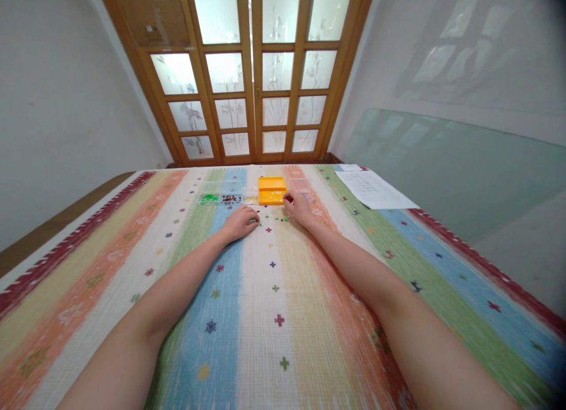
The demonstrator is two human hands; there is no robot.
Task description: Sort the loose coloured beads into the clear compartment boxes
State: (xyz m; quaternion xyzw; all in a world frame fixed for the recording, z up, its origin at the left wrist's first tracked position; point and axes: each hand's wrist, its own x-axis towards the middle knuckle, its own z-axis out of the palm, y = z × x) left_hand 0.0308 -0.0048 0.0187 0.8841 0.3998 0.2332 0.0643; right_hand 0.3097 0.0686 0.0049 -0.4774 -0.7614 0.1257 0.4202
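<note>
My left hand (241,222) rests on the cloth with its fingers curled; whether anything is between them is too small to tell. My right hand (298,208) has its fingertips pinched together at the right edge of an open yellow box (272,182). Small pale pieces lie in the front part of that box. What the right fingers hold, if anything, I cannot make out. Between the hands, several tiny green and dark pieces (282,220) are scattered on the cloth. Left of the yellow box stand clear boxes with small green pieces (209,198) and dark reddish-brown pieces (231,199).
Another clear box (305,189) stands partly behind my right hand. White paper sheets (375,189) lie at the far right of the table, which a striped tablecloth (260,339) covers. Behind are wooden glazed doors (253,103), with a glass panel (442,162) along the right wall.
</note>
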